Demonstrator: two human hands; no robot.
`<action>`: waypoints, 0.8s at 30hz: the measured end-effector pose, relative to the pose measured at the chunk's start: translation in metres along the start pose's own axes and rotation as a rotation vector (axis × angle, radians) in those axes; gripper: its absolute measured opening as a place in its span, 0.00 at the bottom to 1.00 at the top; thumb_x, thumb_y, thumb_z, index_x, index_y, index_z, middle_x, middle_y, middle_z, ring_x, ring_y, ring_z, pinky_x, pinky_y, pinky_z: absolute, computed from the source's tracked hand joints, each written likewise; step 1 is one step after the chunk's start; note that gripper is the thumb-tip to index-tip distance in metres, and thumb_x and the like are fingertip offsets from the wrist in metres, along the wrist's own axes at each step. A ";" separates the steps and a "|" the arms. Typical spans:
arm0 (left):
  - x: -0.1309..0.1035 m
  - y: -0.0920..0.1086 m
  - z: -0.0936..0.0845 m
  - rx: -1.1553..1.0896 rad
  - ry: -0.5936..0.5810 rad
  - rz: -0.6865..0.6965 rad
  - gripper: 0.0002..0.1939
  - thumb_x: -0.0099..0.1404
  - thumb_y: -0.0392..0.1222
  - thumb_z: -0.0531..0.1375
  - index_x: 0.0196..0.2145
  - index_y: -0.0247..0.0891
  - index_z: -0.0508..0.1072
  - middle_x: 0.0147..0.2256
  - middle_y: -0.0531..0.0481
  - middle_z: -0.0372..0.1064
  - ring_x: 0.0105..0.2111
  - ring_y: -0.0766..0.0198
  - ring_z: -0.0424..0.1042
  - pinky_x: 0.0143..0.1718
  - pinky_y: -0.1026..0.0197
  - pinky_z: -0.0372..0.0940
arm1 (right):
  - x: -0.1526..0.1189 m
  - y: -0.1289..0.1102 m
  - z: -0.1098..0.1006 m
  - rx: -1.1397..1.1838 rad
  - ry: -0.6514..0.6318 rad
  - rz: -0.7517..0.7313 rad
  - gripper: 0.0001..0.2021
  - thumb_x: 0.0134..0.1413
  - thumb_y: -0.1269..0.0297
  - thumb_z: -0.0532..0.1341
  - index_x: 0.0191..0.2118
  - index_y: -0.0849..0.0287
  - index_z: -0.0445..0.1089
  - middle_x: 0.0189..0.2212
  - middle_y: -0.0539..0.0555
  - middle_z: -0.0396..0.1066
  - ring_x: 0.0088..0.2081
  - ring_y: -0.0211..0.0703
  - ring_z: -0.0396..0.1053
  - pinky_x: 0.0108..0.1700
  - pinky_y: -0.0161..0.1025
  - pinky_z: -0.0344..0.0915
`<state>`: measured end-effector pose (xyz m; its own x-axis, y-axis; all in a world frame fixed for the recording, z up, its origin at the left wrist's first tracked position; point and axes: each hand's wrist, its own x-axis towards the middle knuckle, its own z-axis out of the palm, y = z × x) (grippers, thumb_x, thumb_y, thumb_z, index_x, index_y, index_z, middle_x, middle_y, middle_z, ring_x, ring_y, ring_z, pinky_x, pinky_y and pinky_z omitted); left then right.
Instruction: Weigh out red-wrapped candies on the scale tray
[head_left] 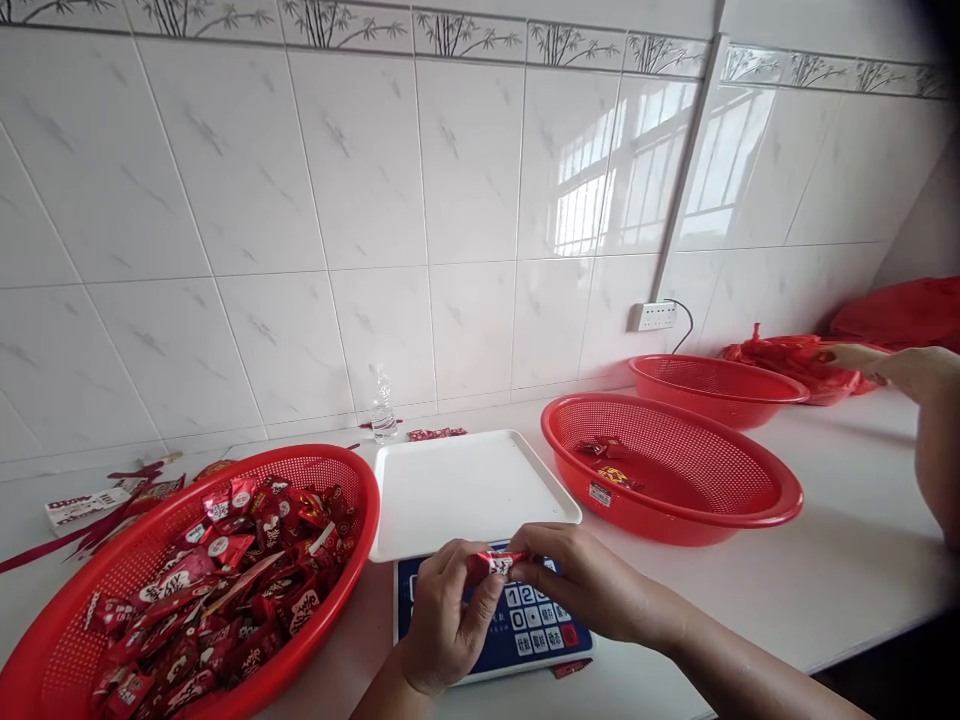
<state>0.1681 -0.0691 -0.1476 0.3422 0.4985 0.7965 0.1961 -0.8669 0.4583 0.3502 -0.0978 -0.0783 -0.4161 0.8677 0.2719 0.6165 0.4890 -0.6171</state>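
Between my two hands is a small red-wrapped packet [499,564] with white print, probably a sweet. My left hand [452,610] pinches its left end with thumb and fingers. On its right end, my right hand [574,580] is closed in a pinch. Both hands are above the blue keypad [525,617] of a digital scale, whose white weighing tray [465,490] lies just beyond. To my left stands a red basket [360,510] heaped with many red packets. Another red basket [675,515] on the right holds a few packets.
Farther right are a third red basket [720,385] and red bags [780,355], touched by another person's hand [862,360]. A clear plastic bottle [382,405] stands by the tiled wall. Ribbon and a white box [86,510] lie at far left. A loose packet [572,668] lies beside the scale.
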 end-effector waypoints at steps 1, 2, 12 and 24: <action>0.000 -0.001 0.000 0.009 0.034 -0.007 0.06 0.68 0.37 0.51 0.42 0.39 0.66 0.33 0.48 0.70 0.32 0.64 0.71 0.34 0.63 0.68 | 0.001 0.001 -0.001 -0.007 0.014 0.016 0.09 0.58 0.62 0.56 0.32 0.59 0.70 0.27 0.52 0.73 0.27 0.36 0.66 0.30 0.33 0.62; -0.001 -0.002 0.000 0.022 0.089 -0.024 0.08 0.68 0.36 0.51 0.45 0.40 0.65 0.35 0.47 0.70 0.33 0.64 0.71 0.35 0.63 0.68 | 0.002 0.003 -0.001 -0.009 0.032 0.038 0.10 0.58 0.62 0.55 0.31 0.59 0.70 0.27 0.51 0.73 0.27 0.37 0.67 0.30 0.33 0.62; 0.005 -0.001 -0.001 0.125 0.275 -0.026 0.11 0.67 0.36 0.52 0.48 0.39 0.63 0.39 0.45 0.68 0.35 0.64 0.70 0.35 0.62 0.69 | 0.047 0.067 0.020 -0.116 0.253 0.181 0.25 0.55 0.52 0.54 0.57 0.55 0.63 0.37 0.56 0.76 0.38 0.50 0.74 0.38 0.46 0.69; 0.036 0.033 -0.125 0.614 -0.418 -0.589 0.11 0.65 0.35 0.49 0.36 0.41 0.71 0.37 0.49 0.73 0.38 0.60 0.71 0.39 0.59 0.64 | 0.026 0.079 0.024 -0.276 0.582 -0.051 0.24 0.57 0.42 0.49 0.37 0.53 0.74 0.37 0.56 0.77 0.37 0.52 0.74 0.35 0.46 0.70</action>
<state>0.0718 -0.0792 -0.0543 0.3117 0.9186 0.2430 0.8508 -0.3837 0.3590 0.3718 -0.0386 -0.1379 -0.0667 0.7114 0.6996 0.7868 0.4687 -0.4015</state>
